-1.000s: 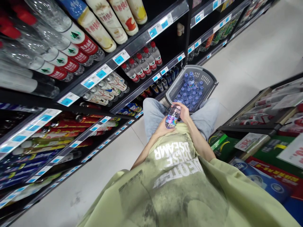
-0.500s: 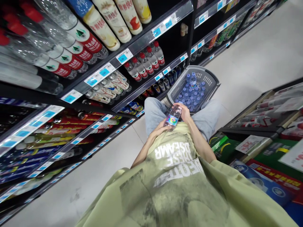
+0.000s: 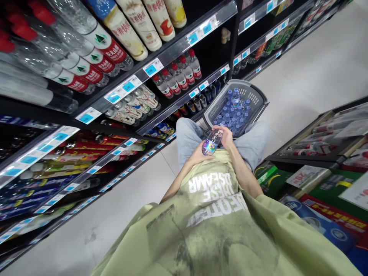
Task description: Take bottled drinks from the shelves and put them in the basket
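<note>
Holding one clear bottle in front of the tummy, we have both hands closed on it. Our left hand wraps the end with the shiny, rainbow-coloured label, and our right hand has its fingers around the other end, so we cannot tell where the cap is. The bottle is smooth, round plastic, and it leans, just above the lap and near the basket. That one grey basket is hard plastic with rows of little holes in its sides, and it sits just past our knees. Inside are lots of small bottles with round blue caps, too squashed together for us to count. One of them shows its side and label. We wear soft blue jeans and a loose yellow-green shirt with white letters. On the dark shelves beside us we count five little red-capped bottles in a row, and four fat, creamy-looking bottles above them.
</note>
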A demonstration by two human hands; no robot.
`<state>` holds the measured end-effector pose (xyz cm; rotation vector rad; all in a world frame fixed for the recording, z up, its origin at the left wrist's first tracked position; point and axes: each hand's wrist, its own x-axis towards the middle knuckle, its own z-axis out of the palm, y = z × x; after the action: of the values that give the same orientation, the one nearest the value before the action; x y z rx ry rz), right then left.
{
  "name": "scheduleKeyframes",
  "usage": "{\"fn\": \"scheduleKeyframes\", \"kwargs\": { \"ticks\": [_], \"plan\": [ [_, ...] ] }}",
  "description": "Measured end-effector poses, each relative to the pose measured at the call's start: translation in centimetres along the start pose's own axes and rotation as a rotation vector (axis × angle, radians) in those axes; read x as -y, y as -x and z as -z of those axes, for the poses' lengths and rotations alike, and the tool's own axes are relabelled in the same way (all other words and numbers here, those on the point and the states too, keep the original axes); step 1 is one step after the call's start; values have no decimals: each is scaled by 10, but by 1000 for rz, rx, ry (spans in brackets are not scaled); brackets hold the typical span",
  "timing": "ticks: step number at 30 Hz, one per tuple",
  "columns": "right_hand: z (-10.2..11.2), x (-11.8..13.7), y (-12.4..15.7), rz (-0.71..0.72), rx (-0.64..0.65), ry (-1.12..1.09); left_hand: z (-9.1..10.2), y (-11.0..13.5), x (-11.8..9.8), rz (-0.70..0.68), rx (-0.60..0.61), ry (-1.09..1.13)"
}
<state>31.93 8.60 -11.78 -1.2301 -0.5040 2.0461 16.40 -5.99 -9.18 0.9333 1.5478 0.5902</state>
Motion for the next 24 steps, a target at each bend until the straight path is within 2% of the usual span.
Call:
{"fn": "scheduleKeyframes", "kwargs": {
  "ticks": [5, 15, 24],
  "plan": [
    [0, -1, -1, -5, -4, 21, 3, 1, -4, 16, 27, -16],
    [0, 1, 1, -5, 20, 67, 8, 4, -13, 43, 4, -64],
    [-4, 6, 5, -9, 79, 49, 16, 10, -12, 32, 83, 190]
  ]
}}
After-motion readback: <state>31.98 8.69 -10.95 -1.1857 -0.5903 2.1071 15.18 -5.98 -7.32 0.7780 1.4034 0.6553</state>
